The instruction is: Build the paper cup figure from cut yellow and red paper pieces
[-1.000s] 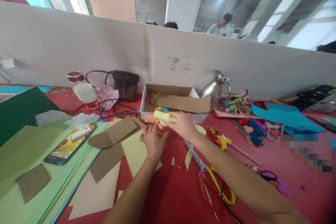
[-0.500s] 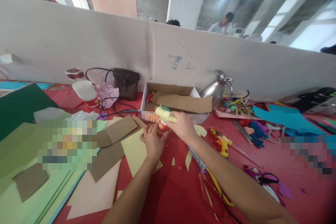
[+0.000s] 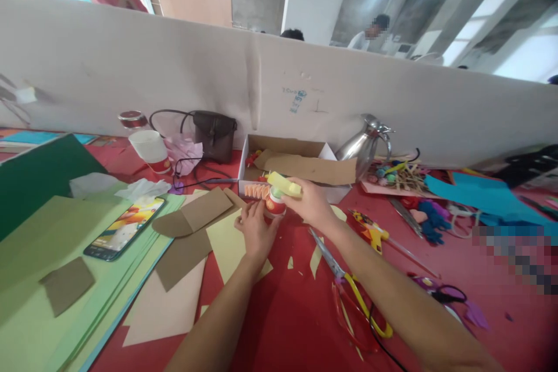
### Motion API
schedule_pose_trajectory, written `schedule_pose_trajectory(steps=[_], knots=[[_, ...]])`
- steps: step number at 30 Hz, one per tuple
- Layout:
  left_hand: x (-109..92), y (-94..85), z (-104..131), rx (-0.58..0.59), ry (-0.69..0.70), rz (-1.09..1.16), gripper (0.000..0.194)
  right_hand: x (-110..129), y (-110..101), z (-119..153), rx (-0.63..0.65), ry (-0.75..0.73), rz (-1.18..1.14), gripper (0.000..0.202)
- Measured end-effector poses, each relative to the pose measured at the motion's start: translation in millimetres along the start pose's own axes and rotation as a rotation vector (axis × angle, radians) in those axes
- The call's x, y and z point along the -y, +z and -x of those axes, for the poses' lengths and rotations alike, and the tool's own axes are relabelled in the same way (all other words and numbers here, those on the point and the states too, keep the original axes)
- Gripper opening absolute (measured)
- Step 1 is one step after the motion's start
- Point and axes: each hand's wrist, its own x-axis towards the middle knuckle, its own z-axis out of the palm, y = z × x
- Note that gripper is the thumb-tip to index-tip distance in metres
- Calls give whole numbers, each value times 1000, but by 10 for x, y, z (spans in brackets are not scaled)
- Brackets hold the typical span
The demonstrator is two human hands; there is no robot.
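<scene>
A small red-and-white paper cup stands on the red table, with an orange accordion-folded paper strip at its left side. My left hand curls around the cup's lower part, fingers closed on it. Over the cup's top, my right hand pinches a pale yellow folded paper piece. A bit of light green shows between the yellow piece and the cup; whether they touch is unclear. Scissors with yellow and red handles lie below my right forearm, beside yellow paper scraps.
Behind my hands sits an open white box holding brown cardboard. Left are a phone, coloured paper sheets and a larger cup. Right are a yellow glue gun, a metal jug and blue paper.
The view has shifted a little. The yellow paper piece in my right hand has tilted and moved slightly right over the cup, showing more of the cup. My left hand keeps its hold.
</scene>
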Motion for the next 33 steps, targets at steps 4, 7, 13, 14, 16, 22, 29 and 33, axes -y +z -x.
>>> schedule_pose_trajectory(steps=[4, 7, 13, 14, 16, 22, 29, 33], knots=[[-12, -10, 20, -7, 18, -49, 45, -53, -34, 17, -7, -9, -49, 39], [-4, -3, 37, -14, 28, -68, 46, -108, -51, 21, -30, -16, -79, 40], [7, 7, 49, -12, 21, -74, 47, -255, -99, 47, -16, 34, -174, 42], [7, 7, 49, -10, 20, -72, 48, -283, -102, 52, -14, 38, -193, 42], [4, 4, 47, -5, 18, -67, 49, -336, -95, 61, -9, 42, -242, 43], [-49, -109, 13, 39, -13, -81, 50, -440, -9, 54, 10, 95, -478, 46], [-100, -458, 5, 194, -132, -94, 64, -436, 13, 7, 2, 161, -674, 43], [-39, -510, 51, 162, -169, -9, 61, -394, -19, 28, -13, 212, -695, 44]])
